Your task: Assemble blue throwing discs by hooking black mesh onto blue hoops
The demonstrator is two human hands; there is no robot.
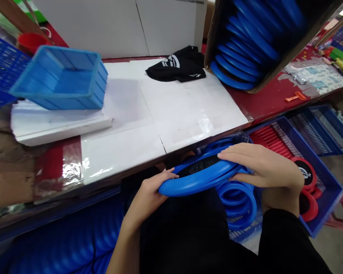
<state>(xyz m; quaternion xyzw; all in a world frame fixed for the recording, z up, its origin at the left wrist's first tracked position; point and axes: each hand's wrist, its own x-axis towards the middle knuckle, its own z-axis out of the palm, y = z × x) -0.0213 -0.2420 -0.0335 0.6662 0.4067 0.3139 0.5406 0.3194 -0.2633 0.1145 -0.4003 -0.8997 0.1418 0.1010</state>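
Observation:
A blue plastic ring (194, 182) with black mesh fabric (201, 166) across its middle is held tilted above my lap. My left hand (154, 186) grips its left edge, thumb over the rim. At the opposite side, my right hand (257, 165) clasps the rim, with fingers on top and the thumb below. Beyond the ring, a black fabric piece with white print (178, 64) lies crumpled on the white tabletop (148, 114). More blue rings (237, 203) are stacked just below my right hand.
A light-blue bin (63, 80) rests on a white box (63, 127) at left. An open carton of blue rings (246, 45) stands at back right. A blue crate (328, 198) with red discs is to the right. An orange tool (295, 97) lies on the red table.

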